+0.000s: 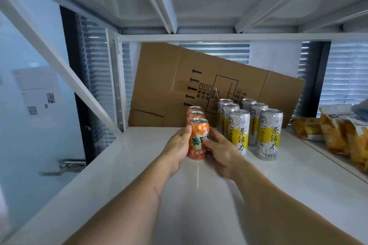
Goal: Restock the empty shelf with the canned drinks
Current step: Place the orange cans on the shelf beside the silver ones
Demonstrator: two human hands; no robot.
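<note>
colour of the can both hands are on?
Orange can with a white arrow and green lettering, silver top; head view shows it.

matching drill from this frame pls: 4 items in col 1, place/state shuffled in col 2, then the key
Column 1
1. front orange can
2. tall silver-and-yellow cans
3. flattened cardboard box
4. orange snack bags

Column 2
A. leaning against the back of the shelf
B. upright in two rows, right of the orange cans
C. held between left hand and right hand
D. on the neighbouring shelf at far right

Pairs: 1-C, 2-B, 3-A, 4-D
</note>
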